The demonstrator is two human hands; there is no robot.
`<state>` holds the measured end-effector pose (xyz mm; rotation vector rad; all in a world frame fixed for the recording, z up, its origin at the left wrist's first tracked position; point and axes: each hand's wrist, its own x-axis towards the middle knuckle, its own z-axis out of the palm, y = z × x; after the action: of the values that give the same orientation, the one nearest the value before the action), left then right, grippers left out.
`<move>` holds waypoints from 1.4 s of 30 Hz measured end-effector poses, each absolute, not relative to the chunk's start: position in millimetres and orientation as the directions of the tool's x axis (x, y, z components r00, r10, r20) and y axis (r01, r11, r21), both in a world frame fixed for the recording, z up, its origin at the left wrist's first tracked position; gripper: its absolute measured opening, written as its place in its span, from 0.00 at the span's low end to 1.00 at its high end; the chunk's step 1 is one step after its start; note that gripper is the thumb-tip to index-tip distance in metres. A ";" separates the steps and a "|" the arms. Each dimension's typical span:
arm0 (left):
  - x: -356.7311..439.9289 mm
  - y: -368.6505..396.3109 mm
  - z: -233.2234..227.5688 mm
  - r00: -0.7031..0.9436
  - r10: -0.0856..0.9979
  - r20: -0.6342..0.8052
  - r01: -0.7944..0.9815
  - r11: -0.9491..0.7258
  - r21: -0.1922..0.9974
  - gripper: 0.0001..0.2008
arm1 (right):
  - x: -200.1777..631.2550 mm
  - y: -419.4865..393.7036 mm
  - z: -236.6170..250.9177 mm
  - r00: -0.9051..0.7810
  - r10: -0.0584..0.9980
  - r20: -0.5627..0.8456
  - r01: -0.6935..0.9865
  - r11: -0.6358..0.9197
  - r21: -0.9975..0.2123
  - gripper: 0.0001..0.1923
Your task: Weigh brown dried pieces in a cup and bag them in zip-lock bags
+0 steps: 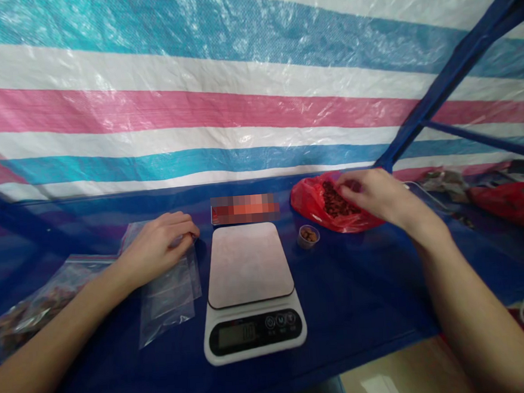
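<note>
Two hands are at work over the blue counter. The left hand lies palm down with its fingers curled, the tips pinching the upper edge of a clear zip bag that lies flat on the counter left of the scale; it looks like a small stack of such bags rather than one, though the clear film makes the count hard to tell. The right hand reaches into the mouth of a red plastic bag near the back edge of the counter, fingers bent down and closed loosely on the dark brown pieces inside, apparently dried fruit or nuts.

One white kitchen scale stands between the two hands, close to the front edge, its flat platform bare. Its dark display shows pale digits too faint to read, with three round buttons beside it. One small round cup holding a few brown pieces sits just beside the scale's back right corner, between the scale and the red plastic bag.

At the far left edge lies one filled clear bag of brownish contents. A second red bag rests well apart at the right end. Behind the scale a box-like item is blurred out, so no writing can be read there. A striped tarpaulin in blue, white and pink hangs behind the counter
</note>
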<state>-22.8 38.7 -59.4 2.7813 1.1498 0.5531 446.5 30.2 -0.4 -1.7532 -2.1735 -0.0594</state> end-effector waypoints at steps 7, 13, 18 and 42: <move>-21.1 37.2 -56.9 0.639 0.719 0.275 0.694 -0.692 0.198 0.17 | 441.8 48.7 -40.4 -0.379 0.918 0.119 0.919 0.388 -0.069 0.25; -22.6 38.0 -58.9 0.652 0.695 0.302 0.672 -0.715 0.194 0.18 | 439.5 48.6 -30.7 -0.325 0.922 0.209 0.937 0.344 -0.061 0.11; -22.9 38.6 -60.2 0.648 0.692 0.319 0.666 -0.718 0.204 0.16 | 441.4 46.9 -21.6 -0.247 0.887 0.390 0.936 0.323 -0.141 0.09; -24.8 39.8 -62.9 0.637 0.716 0.286 0.690 -0.695 0.202 0.16 | 392.2 13.1 -6.3 -0.665 0.734 0.142 0.475 0.561 -0.678 0.13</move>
<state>-24.8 39.8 -62.9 2.7754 1.1942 0.5336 392.2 13.1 -6.3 -0.9787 -2.3874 0.8591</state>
